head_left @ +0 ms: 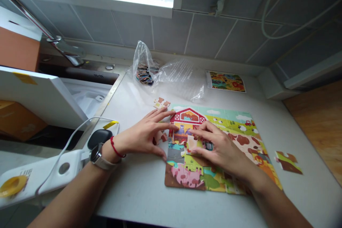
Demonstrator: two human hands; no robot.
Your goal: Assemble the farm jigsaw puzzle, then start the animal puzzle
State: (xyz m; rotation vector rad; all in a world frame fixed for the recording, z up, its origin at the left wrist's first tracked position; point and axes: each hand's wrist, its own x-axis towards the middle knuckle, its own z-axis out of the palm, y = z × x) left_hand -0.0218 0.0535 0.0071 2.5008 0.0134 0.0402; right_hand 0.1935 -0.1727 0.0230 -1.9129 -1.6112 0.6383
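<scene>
A farm-scene jigsaw puzzle (192, 176) lies on the white counter, largely assembled, with a red barn at its upper left. My left hand (146, 131) rests at the puzzle's left edge with fingers spread, fingertips on the barn area. Between the thumb and fingers of my right hand (217, 146) is a pale puzzle piece (191, 143), over the middle-left of the puzzle. Brown-and-cream loose pieces (161, 103) lie above my left hand, and another piece (161, 137) is partly hidden beneath it. One loose piece (289, 162) sits apart on the right.
Behind the puzzle, a clear plastic bag (145, 69) holds more pieces, beside a printed picture card (226, 81). To the left are a sink (88, 74) with boxes over it, a faucet (64, 50) and a white power strip (53, 174) with a cable.
</scene>
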